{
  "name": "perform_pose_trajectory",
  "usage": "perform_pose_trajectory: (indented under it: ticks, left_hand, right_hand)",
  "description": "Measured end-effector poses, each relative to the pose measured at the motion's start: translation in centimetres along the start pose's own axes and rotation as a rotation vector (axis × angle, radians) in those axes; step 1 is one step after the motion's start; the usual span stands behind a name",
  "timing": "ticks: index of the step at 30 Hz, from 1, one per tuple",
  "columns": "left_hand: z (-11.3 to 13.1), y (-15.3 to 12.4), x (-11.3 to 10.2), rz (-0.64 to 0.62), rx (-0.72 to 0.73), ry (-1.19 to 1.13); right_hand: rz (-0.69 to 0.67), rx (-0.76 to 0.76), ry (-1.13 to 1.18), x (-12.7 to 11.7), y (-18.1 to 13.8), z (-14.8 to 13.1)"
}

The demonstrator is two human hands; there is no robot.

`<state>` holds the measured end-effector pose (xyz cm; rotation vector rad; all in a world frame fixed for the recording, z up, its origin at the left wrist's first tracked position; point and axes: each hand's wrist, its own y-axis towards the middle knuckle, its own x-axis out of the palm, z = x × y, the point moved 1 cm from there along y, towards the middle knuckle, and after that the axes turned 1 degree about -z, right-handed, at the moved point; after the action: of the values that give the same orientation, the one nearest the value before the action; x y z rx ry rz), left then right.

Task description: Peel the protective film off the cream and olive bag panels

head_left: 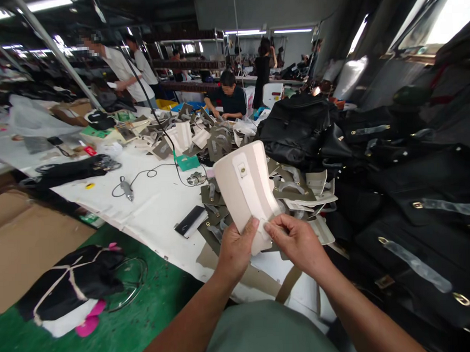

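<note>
Between my two hands a beige bag panel (229, 184) is held up, tilted, its inner side toward me. A white strip (248, 193) runs down its middle, with a small square patch and a metal fastener near the top. My left hand (235, 251) grips the lower left edge, thumb pressed on the face and fingers behind. At the strip's lower end, my right hand (294, 241) pinches near a small white patch (264, 229); whether it holds the patch or the panel, I cannot tell. Behind lies a pile of olive panels (298, 191) with plastic-wrapped handles.
Black bags (409, 230) are heaped to the right. On the white table (151, 211) lie a grey corded tool (126, 188), a dark box (191, 221) and a green piece (187, 162). A tied black bundle (72, 281) rests on the green floor. A person (231, 101) sits across the table.
</note>
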<state>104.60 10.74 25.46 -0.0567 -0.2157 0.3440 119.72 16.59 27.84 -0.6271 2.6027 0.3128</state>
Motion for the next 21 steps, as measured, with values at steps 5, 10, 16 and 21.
perform_pose_trajectory:
  ticks: [5,10,16,21]
  left_hand:
    - [-0.3,0.6,0.0,-0.004,0.042,0.070]
    - [-1.7,1.8,-0.1,0.009,0.080,0.028]
    - [-4.2,3.6,-0.5,0.104,0.008,0.049]
    - [-6.4,5.4,-0.3,0.156,-0.016,-0.014]
  right_hand:
    - [-0.010,0.016,-0.062,0.9,0.8,1.9]
    - [-0.049,-0.043,-0.072,1.7,1.4,3.9]
    - [-0.100,-0.102,-0.085,1.8,2.3,5.2]
    - [-0.055,-0.094,-0.216,2.8,3.3,7.2]
